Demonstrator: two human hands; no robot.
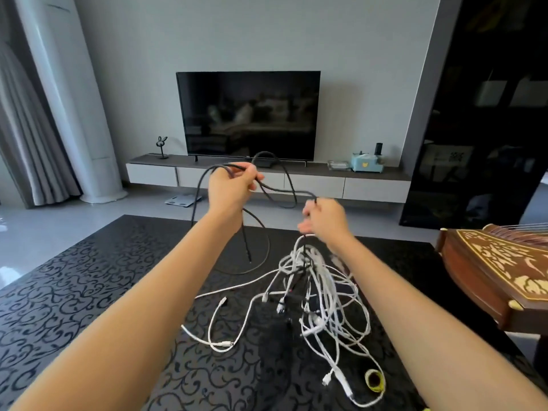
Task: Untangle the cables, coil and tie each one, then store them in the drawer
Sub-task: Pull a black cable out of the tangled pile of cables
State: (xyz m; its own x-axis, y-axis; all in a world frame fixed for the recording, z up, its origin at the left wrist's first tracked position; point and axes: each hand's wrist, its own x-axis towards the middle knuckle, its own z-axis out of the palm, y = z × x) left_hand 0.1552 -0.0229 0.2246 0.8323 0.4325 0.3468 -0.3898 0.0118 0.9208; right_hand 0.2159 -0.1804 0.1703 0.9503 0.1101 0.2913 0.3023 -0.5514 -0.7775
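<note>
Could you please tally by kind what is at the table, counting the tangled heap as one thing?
Black cable: 1
Heap of tangled cables: 1
Yellow roll: 1
Wooden string instrument: 1
Total: 4

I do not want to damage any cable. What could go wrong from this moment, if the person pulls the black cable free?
1. The black cable, held by the left hand and pinched by the right hand, seems to run down into the white cable tangle; a hard pull may tighten knots.
2. If the tangle lifts, it may drag the yellow tape roll, which lies beside a white loop near the table edge, off the table.
</note>
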